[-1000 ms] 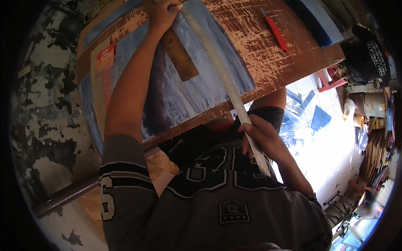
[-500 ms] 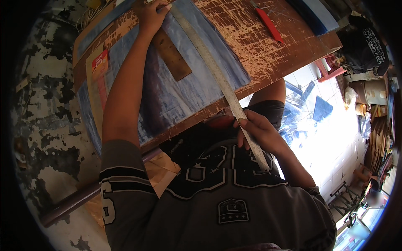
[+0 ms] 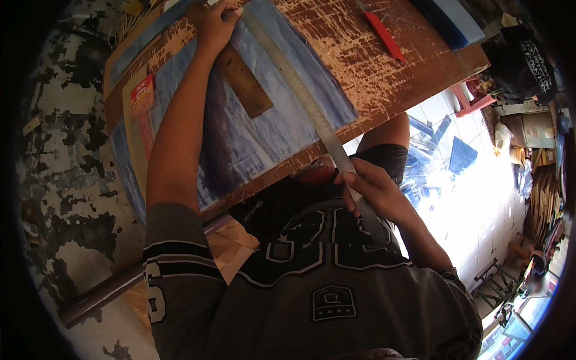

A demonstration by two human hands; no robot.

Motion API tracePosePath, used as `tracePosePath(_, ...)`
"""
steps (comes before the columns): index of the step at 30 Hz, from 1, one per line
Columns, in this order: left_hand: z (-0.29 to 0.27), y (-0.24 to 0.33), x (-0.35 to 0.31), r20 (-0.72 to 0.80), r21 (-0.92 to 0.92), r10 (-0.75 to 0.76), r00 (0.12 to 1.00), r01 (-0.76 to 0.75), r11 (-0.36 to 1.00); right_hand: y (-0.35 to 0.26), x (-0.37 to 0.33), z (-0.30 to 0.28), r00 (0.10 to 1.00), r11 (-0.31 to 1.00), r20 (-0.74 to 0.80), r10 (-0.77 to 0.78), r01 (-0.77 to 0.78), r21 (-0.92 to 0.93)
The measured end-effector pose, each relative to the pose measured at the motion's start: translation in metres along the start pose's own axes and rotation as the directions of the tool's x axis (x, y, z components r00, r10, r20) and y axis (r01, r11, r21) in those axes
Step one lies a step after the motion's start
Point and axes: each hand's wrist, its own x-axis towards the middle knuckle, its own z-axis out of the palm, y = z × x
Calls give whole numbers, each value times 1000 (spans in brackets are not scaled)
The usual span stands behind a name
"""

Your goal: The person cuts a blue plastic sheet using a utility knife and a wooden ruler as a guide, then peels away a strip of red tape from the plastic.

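A long metal ruler (image 3: 294,87) slants across a blue-grey marbled sheet (image 3: 264,133) on the table, its near end sticking out past the front edge. At the far end my left hand (image 3: 215,27) is closed, its thumb on the ruler's tip; the other fingertips are partly hidden. My right hand (image 3: 375,187) grips the overhanging part, thumb on top, just in front of my body. Left of the ruler a dark brown wooden strip (image 3: 247,84) lies on the sheet, running up under my left hand.
The brown tabletop (image 3: 432,81) is heavily scored. A red cutter knife (image 3: 384,36) lies at the far right, near a stack of blue sheets (image 3: 451,24). A red-and-tan packet (image 3: 141,99) sits left of my forearm. Blue offcuts (image 3: 435,147) litter the bright tiled floor.
The ruler has shifted slightly left and its near part has tilted, now looking darker. My right hand moved a little with it; my left hand has edged slightly left.
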Motion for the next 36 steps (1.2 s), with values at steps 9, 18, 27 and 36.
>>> tracePosePath(9, 8, 0, -2, -116, 15, -146, 982, 149, 989, -49, -23, -50, 964, 989, -238, -123, 99, -107)
tracePosePath(18, -6, 23, -5, -57, 37, -82, 995, 84, 996, -82, -4, -140, 746, 926, -582, -324, 124, -357)
tracePosePath(27, -7, 29, -7, -85, 15, -100, 991, 102, 995, -95, 14, -198, 837, 910, -484, -254, 36, -414)
tracePosePath(36, 3, 18, -6, -89, 36, -95, 991, 98, 995, -97, 31, -273, 689, 471, -442, -574, -163, -867)
